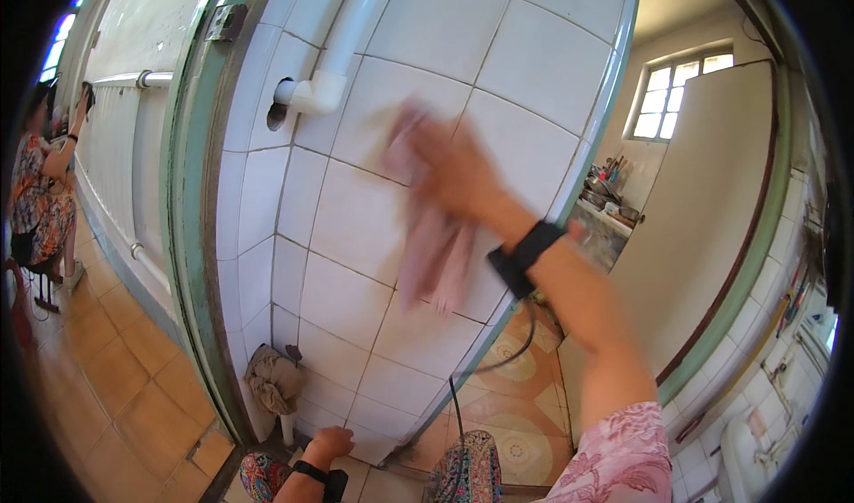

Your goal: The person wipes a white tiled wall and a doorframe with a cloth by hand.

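Observation:
My right hand (454,163), blurred by motion, presses a pink cloth (427,256) to a white tiled wall (427,329). The cloth's loose end hangs below my fingers. A dark band with a cable circles that wrist. Low down near my knees, my left hand (332,444) is loosely curled in front of the bottom tiles. I see nothing held in it, though its fingers are partly hidden. A white plastic pipe (327,89) with an elbow enters a hole in the wall left of the cloth.
A bundled brown cloth (273,379) sits at the wall's lower left corner. Green door frames (193,223) flank the wall. Beyond the left doorway, another person (43,189) sits beside a radiator (113,156). At right are a door (694,216), stacked pans (604,193) and a sink (740,456).

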Demonstrator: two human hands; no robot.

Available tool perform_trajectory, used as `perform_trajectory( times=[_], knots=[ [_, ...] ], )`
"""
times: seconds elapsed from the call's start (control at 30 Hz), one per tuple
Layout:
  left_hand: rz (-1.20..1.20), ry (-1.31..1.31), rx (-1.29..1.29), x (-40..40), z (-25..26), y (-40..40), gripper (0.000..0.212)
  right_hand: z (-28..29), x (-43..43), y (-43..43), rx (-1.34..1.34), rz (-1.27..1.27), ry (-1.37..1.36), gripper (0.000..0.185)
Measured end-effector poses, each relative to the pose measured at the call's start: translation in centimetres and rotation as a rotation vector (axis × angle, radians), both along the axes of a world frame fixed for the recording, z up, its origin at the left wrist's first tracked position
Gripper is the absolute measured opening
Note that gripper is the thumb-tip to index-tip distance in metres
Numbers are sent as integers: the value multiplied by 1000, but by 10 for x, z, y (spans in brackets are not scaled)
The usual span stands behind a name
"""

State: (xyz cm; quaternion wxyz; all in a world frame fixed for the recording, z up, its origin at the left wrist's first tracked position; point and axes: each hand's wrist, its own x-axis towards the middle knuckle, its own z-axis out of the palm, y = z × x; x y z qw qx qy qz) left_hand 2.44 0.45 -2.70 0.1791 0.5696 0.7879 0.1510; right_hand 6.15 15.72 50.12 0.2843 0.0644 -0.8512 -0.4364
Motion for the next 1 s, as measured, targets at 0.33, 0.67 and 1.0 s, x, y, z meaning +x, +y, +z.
perform_trajectory(
  times=[0.33, 0.67, 1.0],
  knots=[
    [23, 95, 36, 11, 18, -3, 31, 12, 42, 14, -63, 85, 476, 55],
    [-2, 57, 16, 8, -1, 11, 31, -111, 88, -18, -457, 158, -50, 32],
    [-5, 81, 35, 17, 17, 13, 28, -66, 111, -11, -2295, 388, 89, 41]
  ],
)
